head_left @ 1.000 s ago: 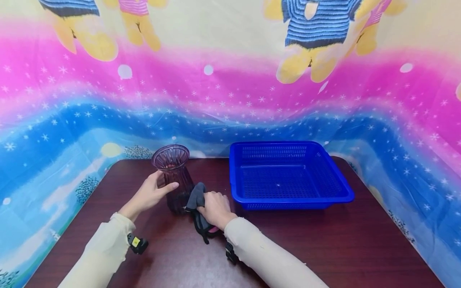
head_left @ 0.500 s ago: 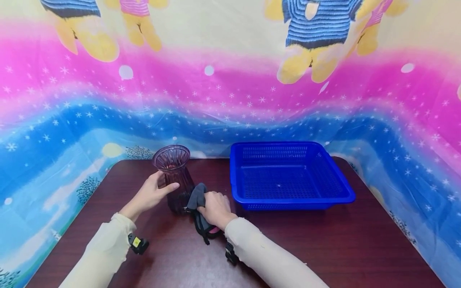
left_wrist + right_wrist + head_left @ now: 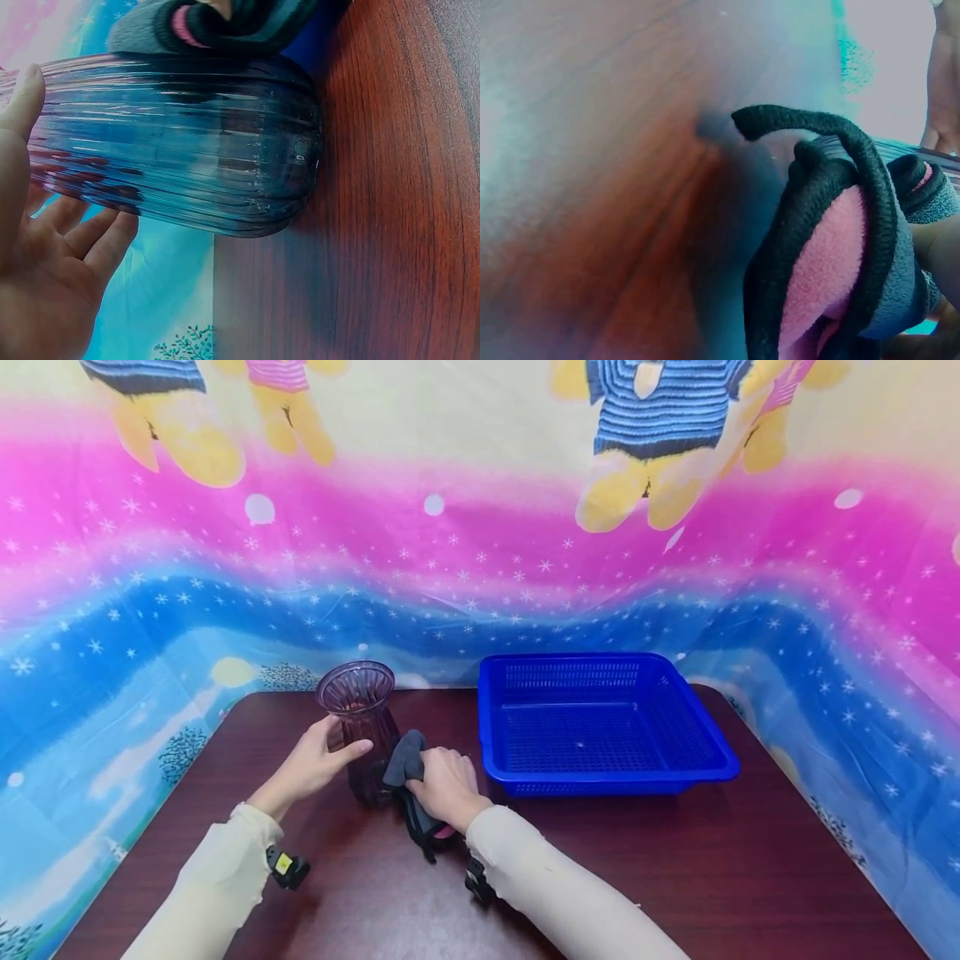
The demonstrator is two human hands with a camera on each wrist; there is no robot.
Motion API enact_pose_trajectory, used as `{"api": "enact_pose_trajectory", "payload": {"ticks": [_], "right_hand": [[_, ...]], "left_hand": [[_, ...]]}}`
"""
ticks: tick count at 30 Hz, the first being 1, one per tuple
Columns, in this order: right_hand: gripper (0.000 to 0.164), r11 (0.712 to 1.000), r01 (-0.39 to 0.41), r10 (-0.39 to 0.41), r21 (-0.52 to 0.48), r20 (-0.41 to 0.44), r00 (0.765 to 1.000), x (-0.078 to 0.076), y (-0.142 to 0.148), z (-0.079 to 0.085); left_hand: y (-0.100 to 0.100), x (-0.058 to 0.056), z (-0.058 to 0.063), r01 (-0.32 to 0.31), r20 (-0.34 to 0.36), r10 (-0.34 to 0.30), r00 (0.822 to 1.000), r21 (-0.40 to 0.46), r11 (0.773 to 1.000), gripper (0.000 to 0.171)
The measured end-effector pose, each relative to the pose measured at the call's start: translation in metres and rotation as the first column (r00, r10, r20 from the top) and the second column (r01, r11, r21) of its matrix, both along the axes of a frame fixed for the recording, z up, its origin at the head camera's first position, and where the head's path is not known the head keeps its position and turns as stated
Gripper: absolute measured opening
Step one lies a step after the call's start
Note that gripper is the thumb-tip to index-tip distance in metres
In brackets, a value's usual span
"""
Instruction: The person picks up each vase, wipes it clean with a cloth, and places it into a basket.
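A ribbed purple glass vase (image 3: pixel 369 727) with a flared rim stands upright on the left half of the table. My left hand (image 3: pixel 309 768) grips it around the upper body, the thumb across the near side and the fingers behind, as the left wrist view shows. In my right hand (image 3: pixel 448 787) is a bunched grey cloth (image 3: pixel 406 758) with black edging and a pink side. The cloth lies against the vase's right side. The right wrist view shows its pink face (image 3: pixel 829 255) and a loose black strip hanging out; most of the right fingers are hidden behind it.
A blue plastic basket (image 3: pixel 611 777) with perforated walls sits at the back right of the dark red-brown table (image 3: pixel 720 868). A printed cloth backdrop (image 3: pixel 465 585) hangs right behind the table.
The right hand and its cloth have shifted slightly up and left along the vase's side. The left hand and the vase look unmoved.
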State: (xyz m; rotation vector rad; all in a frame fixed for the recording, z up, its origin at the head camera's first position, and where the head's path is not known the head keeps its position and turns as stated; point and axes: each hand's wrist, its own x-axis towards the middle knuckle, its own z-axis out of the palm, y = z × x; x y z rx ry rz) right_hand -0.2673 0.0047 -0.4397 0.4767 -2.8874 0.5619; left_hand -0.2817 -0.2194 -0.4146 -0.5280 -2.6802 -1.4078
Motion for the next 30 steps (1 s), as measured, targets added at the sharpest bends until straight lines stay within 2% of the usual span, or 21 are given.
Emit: {"api": "enact_pose_trajectory", "payload": {"ticks": [13, 20, 30], "right_hand": [[0.021, 0.997, -0.02, 0.016, -0.072, -0.058, 0.998, 0.001, -0.004, 0.025], [0.021, 0.994, -0.037, 0.028, -0.099, -0.095, 0.995, 0.001, -0.004, 0.036], [0.017, 0.992, -0.035, 0.023, -0.121, -0.1, 0.995, 0.001, -0.007, 0.05]], "left_hand": [[0.001, 0.001, 0.002, -0.013, 0.008, 0.013, 1.0, -0.023, 1.0, 0.062], [0.001, 0.001, 0.001, 0.002, -0.002, -0.002, 1.0, -0.016, 1.0, 0.059], [-0.001, -0.002, -0.002, -0.014, -0.017, 0.012, 1.0, -0.07, 0.997, 0.062]]}}
